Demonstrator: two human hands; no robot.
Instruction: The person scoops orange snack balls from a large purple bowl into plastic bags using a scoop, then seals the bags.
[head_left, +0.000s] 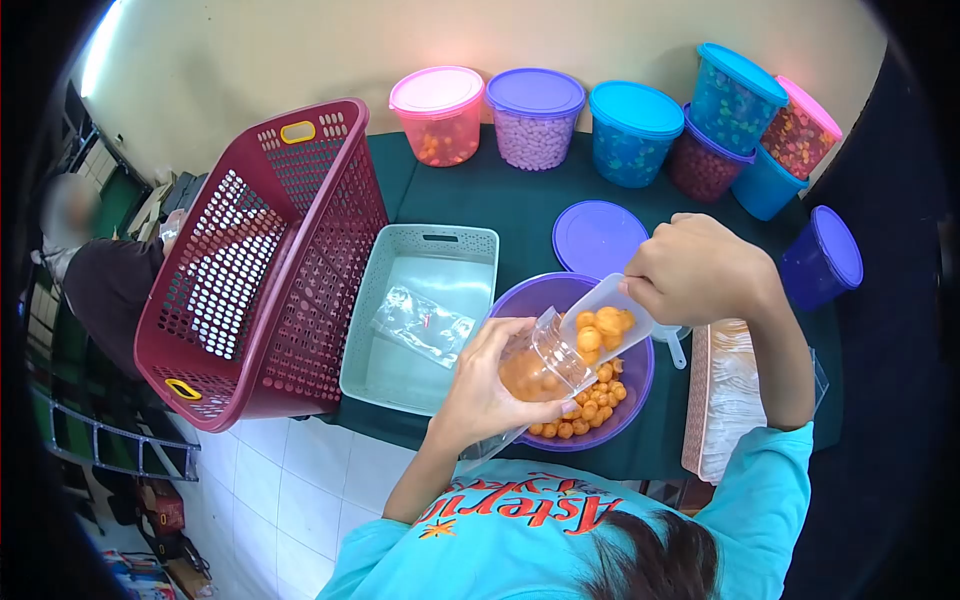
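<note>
Holding loaded scoop point(603, 291) to clear container point(530, 372)

Head view: clasping the clear container in the left grip point(485, 385), clutching the loaded scoop in the right grip point(700, 262) at the container's 2 o'clock, above a purple tub point(632, 405) of orange balls point(580, 427); liable to spill if overtipped.

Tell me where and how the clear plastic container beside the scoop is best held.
Probably grip the clear plastic container around its side walls, below the mouth, coming from the left, as the left hand does. It leans with its mouth toward the scoop, so that end should stay free.
</note>
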